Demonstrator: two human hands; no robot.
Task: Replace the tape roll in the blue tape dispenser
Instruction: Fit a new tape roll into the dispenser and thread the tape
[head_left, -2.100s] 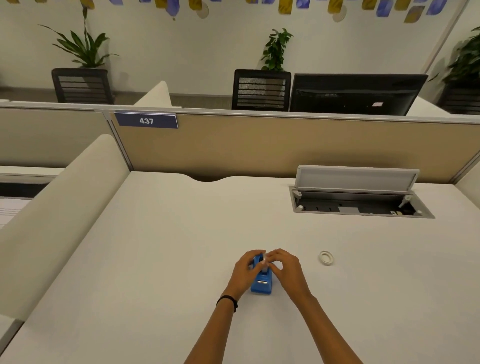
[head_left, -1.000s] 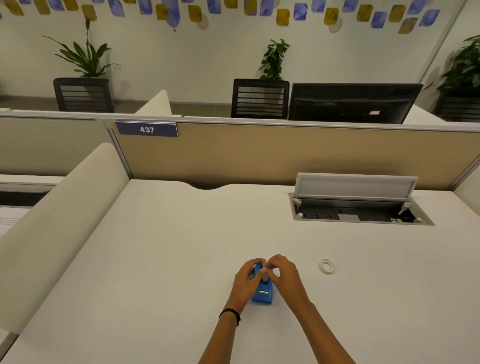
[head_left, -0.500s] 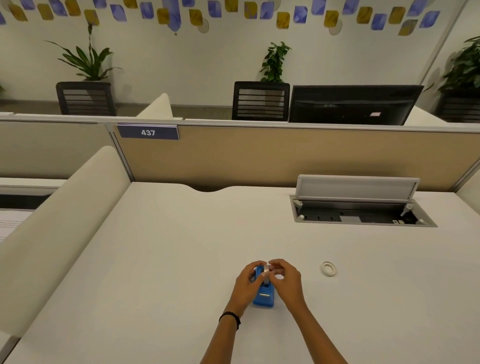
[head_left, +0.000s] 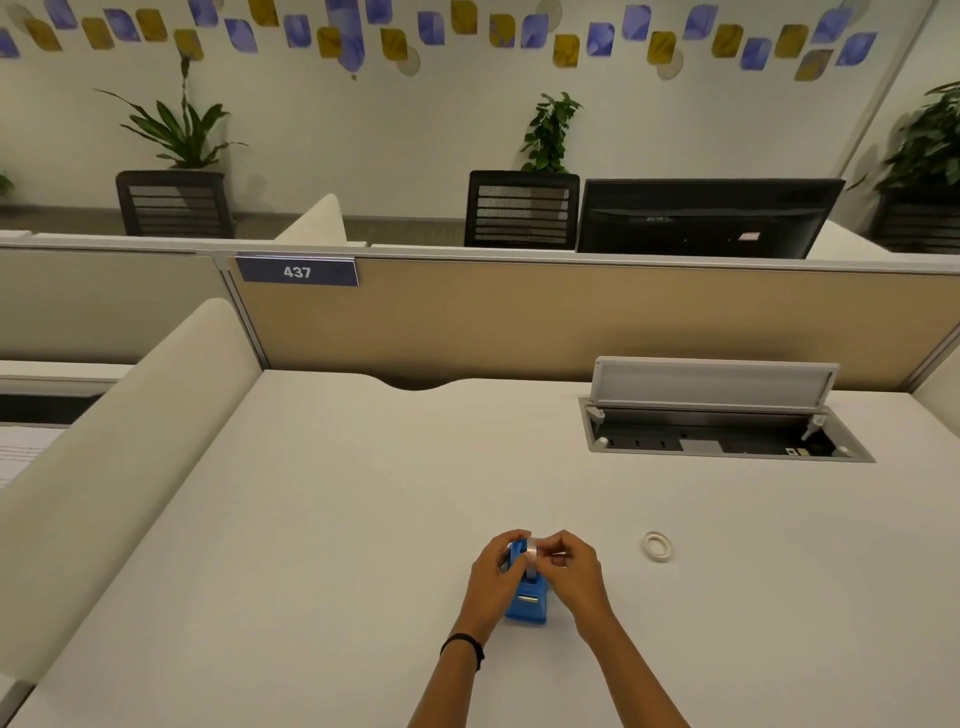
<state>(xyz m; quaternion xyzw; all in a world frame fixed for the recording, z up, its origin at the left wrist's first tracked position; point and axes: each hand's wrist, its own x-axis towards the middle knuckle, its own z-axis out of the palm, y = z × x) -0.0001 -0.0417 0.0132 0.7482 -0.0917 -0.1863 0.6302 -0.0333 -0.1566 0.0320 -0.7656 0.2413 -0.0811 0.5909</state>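
Note:
The small blue tape dispenser (head_left: 527, 603) stands on the white desk (head_left: 363, 519), its cutter end toward me. My left hand (head_left: 493, 577) wraps its left side. My right hand (head_left: 571, 569) pinches a clear tape roll (head_left: 531, 557) that sits in the top of the dispenser. Both sets of fingers hide much of the roll. A second small white ring of tape (head_left: 657, 545) lies flat on the desk to the right, apart from my hands.
An open cable hatch (head_left: 727, 441) with a raised lid sits at the desk's back right. A tan partition (head_left: 519, 322) closes the far edge and a cream divider (head_left: 130, 441) runs along the left. A black monitor (head_left: 706, 218) stands behind the partition.
My hands and the dispenser stay in place on the desk. My fingers have shifted slightly around the roll on top. The camera has tilted a little.

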